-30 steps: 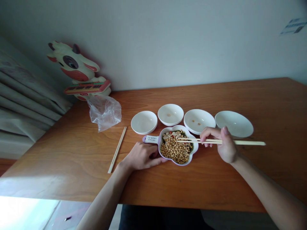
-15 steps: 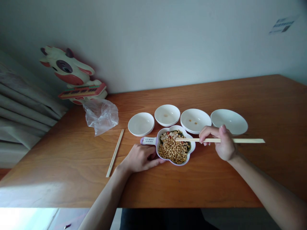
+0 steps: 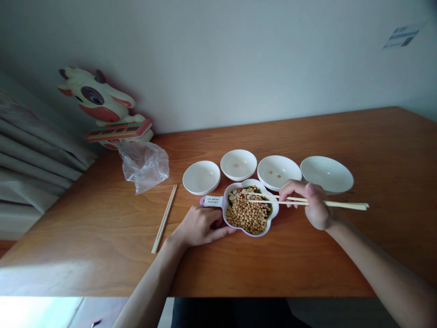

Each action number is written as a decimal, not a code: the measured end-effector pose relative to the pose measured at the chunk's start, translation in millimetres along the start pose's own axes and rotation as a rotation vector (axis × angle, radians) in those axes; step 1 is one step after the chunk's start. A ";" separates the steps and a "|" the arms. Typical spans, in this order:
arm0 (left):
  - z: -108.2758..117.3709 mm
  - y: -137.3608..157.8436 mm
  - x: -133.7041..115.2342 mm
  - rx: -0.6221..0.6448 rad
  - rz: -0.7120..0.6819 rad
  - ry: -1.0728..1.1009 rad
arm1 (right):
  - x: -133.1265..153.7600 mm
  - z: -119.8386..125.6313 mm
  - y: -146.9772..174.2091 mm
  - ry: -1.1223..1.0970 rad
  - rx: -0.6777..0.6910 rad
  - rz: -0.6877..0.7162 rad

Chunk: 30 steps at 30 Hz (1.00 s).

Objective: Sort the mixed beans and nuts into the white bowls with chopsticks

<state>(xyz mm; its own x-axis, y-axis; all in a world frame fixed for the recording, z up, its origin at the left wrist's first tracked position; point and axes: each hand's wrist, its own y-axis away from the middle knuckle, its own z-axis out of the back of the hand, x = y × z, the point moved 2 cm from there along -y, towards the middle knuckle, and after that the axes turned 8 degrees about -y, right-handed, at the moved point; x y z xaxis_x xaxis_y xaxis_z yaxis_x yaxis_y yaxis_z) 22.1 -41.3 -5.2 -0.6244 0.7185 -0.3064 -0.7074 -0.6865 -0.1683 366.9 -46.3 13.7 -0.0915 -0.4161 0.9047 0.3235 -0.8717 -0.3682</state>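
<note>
A flower-shaped white bowl with a purple edge and a short handle [image 3: 224, 214] holds soybeans [image 3: 247, 213], with peanuts and green bits at the top and right. My left hand [image 3: 201, 225] lies on the table against its left side below the handle, fingers curled and thumb along the near rim, gripping it. My right hand [image 3: 309, 202] holds a pair of wooden chopsticks [image 3: 341, 205], their tips slightly apart over the peanuts. Behind stand white bowls: a left bowl [image 3: 201, 175], one with a pale bit [image 3: 238, 159], one with two brown bits [image 3: 287, 171], and a right bowl [image 3: 332, 171].
A second pair of chopsticks [image 3: 164, 218] lies left of my left hand. Behind it are a crumpled clear plastic bag [image 3: 145, 166] and a cow-shaped toy keyboard [image 3: 109, 109] against the wall. The wooden table [image 3: 290, 264] ends close to my body.
The chopstick tips have parted, where before they were together over the beans. My right hand has shifted slightly left. My left hand and the bowls keep their places.
</note>
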 end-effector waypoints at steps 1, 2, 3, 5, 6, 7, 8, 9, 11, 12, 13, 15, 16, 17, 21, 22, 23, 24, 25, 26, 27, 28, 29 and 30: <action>0.3 -0.1 -0.4 -0.001 -0.002 0.001 | 0.4 -0.4 0.2 0.011 0.002 0.000; 0.7 -0.2 -0.8 -0.002 -0.003 0.002 | 0.9 -0.8 0.3 0.019 0.002 -0.001; 1.0 -0.3 -1.1 -0.002 -0.004 0.004 | 1.4 -1.0 0.5 0.025 -0.002 -0.002; 1.6 -0.4 -1.8 -0.007 -0.004 0.006 | 2.1 -1.2 0.8 0.030 -0.018 -0.003; 1.8 -0.5 -2.0 -0.008 -0.004 0.007 | 2.1 -1.3 1.0 0.029 -0.027 -0.006; 1.9 -0.5 -2.1 -0.009 -0.003 0.007 | 2.1 -1.4 1.2 0.026 -0.039 -0.009; 1.8 -0.4 -2.1 -0.009 -0.002 0.007 | 1.9 -1.6 1.5 0.018 -0.049 -0.010; 1.6 -0.4 -2.0 -0.005 0.000 0.008 | 1.6 -1.9 1.9 0.007 -0.061 -0.006; 0.9 -0.3 -1.4 0.007 0.003 0.009 | 1.4 -2.7 2.9 -0.015 -0.085 0.017; 0.5 -0.2 -0.9 0.012 0.002 0.009 | 1.5 -3.1 3.4 -0.023 -0.102 0.038; 0.2 -0.1 -0.4 0.015 0.001 0.009 | 1.7 -3.3 4.0 -0.030 -0.121 0.061; -0.3 0.2 0.5 0.011 -0.003 0.005 | 2.0 -3.5 4.9 -0.041 -0.161 0.102; -0.5 0.3 0.9 0.007 -0.004 0.001 | 1.9 -3.4 5.2 -0.046 -0.178 0.112; -0.5 0.5 1.1 0.002 -0.006 -0.002 | 1.7 -3.3 5.3 -0.050 -0.188 0.113; -0.3 0.8 0.6 -0.017 -0.015 -0.005 | -0.1 -3.3 4.8 -0.059 -0.161 0.067; -0.3 0.8 0.3 -0.020 -0.016 -0.005 | -0.6 -3.1 4.6 -0.063 -0.155 0.053; -0.3 0.8 0.1 -0.021 -0.017 -0.006 | -1.3 -2.7 4.4 -0.068 -0.152 0.040; -0.3 0.8 -0.1 -0.020 -0.017 -0.005 | -2.1 -2.3 4.2 -0.072 -0.148 0.028; -0.3 0.9 -0.2 -0.018 -0.017 -0.005 | -3.1 -1.8 4.1 -0.071 -0.144 0.021; -0.3 0.9 -0.2 -0.015 -0.017 -0.004 | -4.1 -1.3 3.9 -0.066 -0.135 0.021; -0.3 1.0 -0.2 -0.012 -0.016 -0.002 | -5.2 -0.8 3.8 -0.053 -0.120 0.026; -0.2 1.0 -0.2 -0.010 -0.015 -0.002 | -6.3 -0.4 3.7 -0.035 -0.105 0.036; -0.1 1.0 -0.3 -0.007 -0.015 0.000 | -7.2 -0.1 3.6 -0.012 -0.090 0.048; 0.0 0.9 -0.3 -0.007 -0.015 0.000 | -8.0 0.1 3.5 0.012 -0.078 0.060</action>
<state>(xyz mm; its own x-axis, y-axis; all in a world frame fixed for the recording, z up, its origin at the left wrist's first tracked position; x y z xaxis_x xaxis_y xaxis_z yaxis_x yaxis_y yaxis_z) 21.7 -42.1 -5.2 -0.6136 0.7287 -0.3042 -0.7145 -0.6763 -0.1789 368.8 -46.0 5.2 -0.0856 -0.4712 0.8778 0.2547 -0.8621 -0.4380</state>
